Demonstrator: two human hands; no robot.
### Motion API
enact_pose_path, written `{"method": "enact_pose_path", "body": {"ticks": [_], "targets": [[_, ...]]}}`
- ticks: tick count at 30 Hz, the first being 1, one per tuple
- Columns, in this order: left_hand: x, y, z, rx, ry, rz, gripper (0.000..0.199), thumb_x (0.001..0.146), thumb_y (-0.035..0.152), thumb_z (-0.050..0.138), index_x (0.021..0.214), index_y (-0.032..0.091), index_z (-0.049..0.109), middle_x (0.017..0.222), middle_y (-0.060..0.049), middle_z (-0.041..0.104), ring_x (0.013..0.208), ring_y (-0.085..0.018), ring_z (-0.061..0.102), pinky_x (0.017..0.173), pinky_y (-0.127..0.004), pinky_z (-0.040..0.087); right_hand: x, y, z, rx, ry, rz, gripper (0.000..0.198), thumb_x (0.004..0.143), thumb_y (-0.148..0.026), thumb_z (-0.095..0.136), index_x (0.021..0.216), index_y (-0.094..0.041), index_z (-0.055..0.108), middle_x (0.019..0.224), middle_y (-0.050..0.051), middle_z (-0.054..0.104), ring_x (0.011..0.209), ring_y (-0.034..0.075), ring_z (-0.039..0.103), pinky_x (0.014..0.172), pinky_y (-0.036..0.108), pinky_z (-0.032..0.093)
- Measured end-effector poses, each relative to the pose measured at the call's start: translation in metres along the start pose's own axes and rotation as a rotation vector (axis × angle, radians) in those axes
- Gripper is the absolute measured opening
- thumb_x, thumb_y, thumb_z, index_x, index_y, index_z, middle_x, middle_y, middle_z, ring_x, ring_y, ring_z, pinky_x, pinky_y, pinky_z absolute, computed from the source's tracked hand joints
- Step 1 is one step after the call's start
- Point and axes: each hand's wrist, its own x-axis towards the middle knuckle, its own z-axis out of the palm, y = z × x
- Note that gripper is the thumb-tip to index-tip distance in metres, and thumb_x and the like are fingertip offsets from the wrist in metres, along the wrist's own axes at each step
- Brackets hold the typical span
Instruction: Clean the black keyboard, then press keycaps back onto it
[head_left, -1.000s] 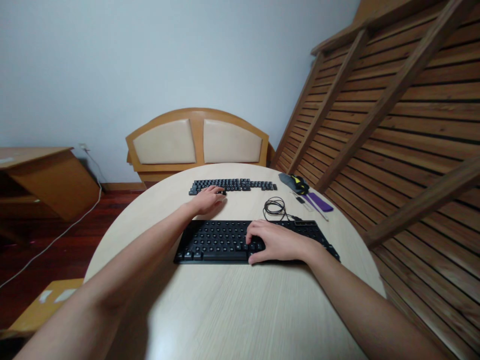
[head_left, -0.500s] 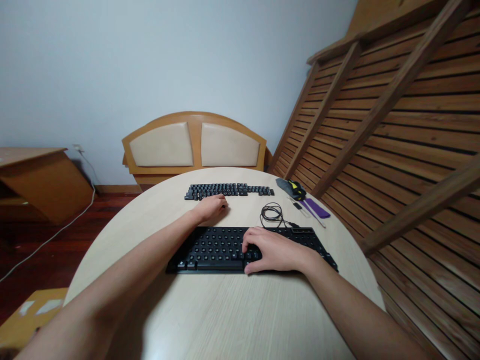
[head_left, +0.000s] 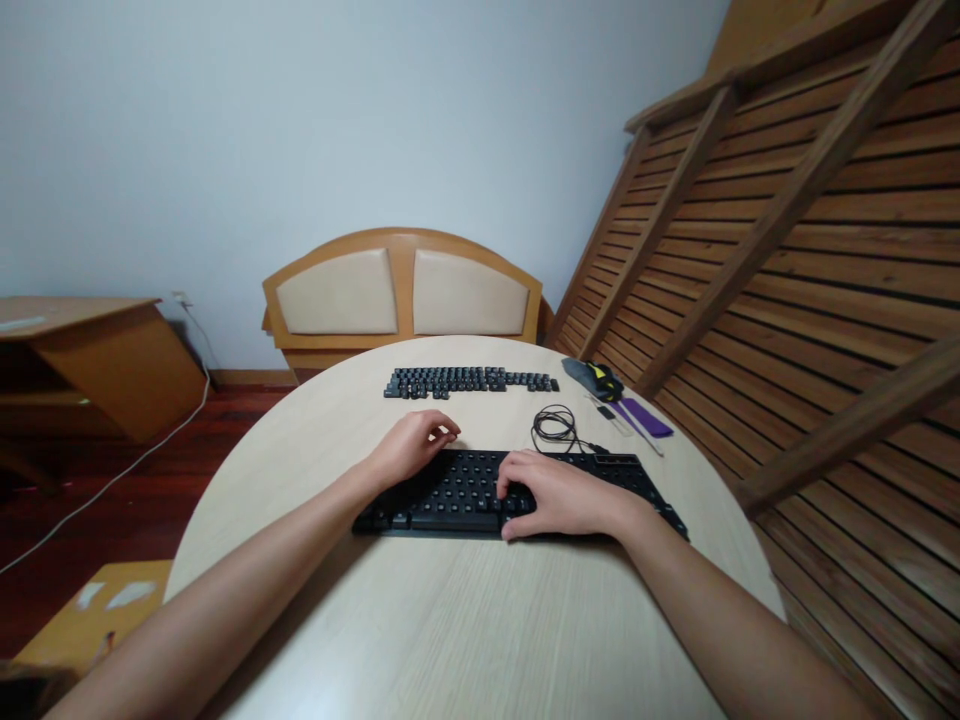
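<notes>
A black keyboard [head_left: 457, 522] lies flat on the round table, with most of its key positions bare. Its space bar and some keycaps along the near rows are in place. My right hand [head_left: 559, 495] rests over the middle of it, fingers curled onto the keys and thumb apart at the near edge. Above the keyboard's far left corner is my left hand [head_left: 412, 445], thumb and fingertips pinched together. Whatever may be between them is too small to make out. Beyond it, loose black keycaps [head_left: 442, 380] are laid out in keyboard-like rows.
A coiled black cable [head_left: 553, 425] lies behind the keyboard. To the right are grey-and-black gloves with yellow marks [head_left: 596, 378], a purple strip [head_left: 646, 418] and thin metal tools [head_left: 637, 430]. A headboard [head_left: 405, 290] stands behind the table [head_left: 450, 620]; wooden slats [head_left: 787, 300] lean at right.
My left hand has drawn back from the keycap rows toward the keyboard's far left edge, fingers pinched. My right hand stays on the keyboard. The whole view has shifted slightly.
</notes>
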Motion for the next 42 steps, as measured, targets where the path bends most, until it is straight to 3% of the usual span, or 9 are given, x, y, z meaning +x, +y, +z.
{"method": "enact_pose_path", "body": {"ticks": [4,10,15,19,22,25,32,42], "targets": [[-0.024,0.010,0.001,-0.286,-0.041,-0.060,0.017,0.090,0.026,0.058,0.097,0.016,0.070,0.095,-0.006,0.074,0.082,-0.017,0.069,0.073,-0.028,0.056,0.000,-0.002,-0.001,0.006,-0.008,0.003,0.036,0.072,-0.045,0.083,0.096,-0.023,0.066,0.103,0.003,0.063,0.100,0.023,0.058,0.089,0.034,0.045],[-0.026,0.015,0.009,-0.522,-0.148,-0.172,0.021,0.091,0.028,0.055,0.103,0.014,0.065,0.094,-0.007,0.070,0.082,-0.017,0.067,0.066,-0.028,0.057,0.000,-0.002,-0.001,0.003,-0.008,0.009,0.036,0.072,-0.044,0.083,0.096,-0.023,0.066,0.105,0.003,0.062,0.102,0.023,0.058,0.090,0.034,0.044],[-0.028,0.017,0.011,-0.420,-0.144,-0.087,0.018,0.092,0.024,0.054,0.100,0.015,0.068,0.102,-0.007,0.068,0.077,-0.015,0.065,0.066,-0.027,0.056,-0.001,0.001,0.001,0.007,-0.003,-0.002,0.037,0.072,-0.045,0.083,0.097,-0.024,0.066,0.106,0.003,0.063,0.103,0.023,0.058,0.091,0.033,0.044],[-0.029,0.022,0.010,-0.271,-0.134,0.078,0.016,0.093,0.019,0.056,0.098,0.018,0.071,0.102,-0.006,0.069,0.090,-0.017,0.066,0.084,-0.032,0.054,-0.001,0.002,0.001,0.013,-0.002,-0.011,0.037,0.073,-0.047,0.082,0.096,-0.023,0.066,0.106,0.003,0.063,0.103,0.023,0.058,0.091,0.034,0.045],[-0.029,0.025,0.009,-0.220,-0.128,0.138,0.017,0.092,0.017,0.056,0.098,0.019,0.072,0.103,-0.006,0.070,0.094,-0.018,0.066,0.089,-0.032,0.052,0.000,0.003,0.001,0.015,0.000,-0.014,0.037,0.073,-0.047,0.082,0.097,-0.024,0.066,0.106,0.003,0.063,0.103,0.024,0.058,0.091,0.034,0.045],[-0.029,0.030,0.006,-0.223,-0.137,0.144,0.017,0.092,0.016,0.057,0.099,0.019,0.073,0.103,-0.006,0.072,0.096,-0.018,0.067,0.090,-0.032,0.051,0.000,0.004,0.002,0.010,-0.007,-0.019,0.037,0.074,-0.048,0.081,0.097,-0.024,0.066,0.105,0.003,0.063,0.102,0.024,0.058,0.091,0.035,0.045],[-0.032,0.040,0.000,-0.320,-0.274,0.014,0.017,0.089,0.021,0.068,0.105,0.018,0.073,0.099,-0.003,0.076,0.085,-0.016,0.070,0.077,-0.025,0.053,0.000,0.006,0.003,0.010,-0.002,-0.028,0.038,0.073,-0.048,0.081,0.098,-0.024,0.066,0.105,0.004,0.062,0.102,0.024,0.058,0.089,0.035,0.045],[-0.031,0.039,0.000,-0.109,-0.283,0.108,0.013,0.087,0.026,0.075,0.099,0.023,0.077,0.095,0.000,0.077,0.088,-0.018,0.069,0.080,-0.026,0.048,0.001,0.008,0.004,-0.005,0.001,-0.037,0.038,0.074,-0.049,0.081,0.097,-0.024,0.067,0.104,0.003,0.063,0.102,0.023,0.058,0.089,0.034,0.045]]}}
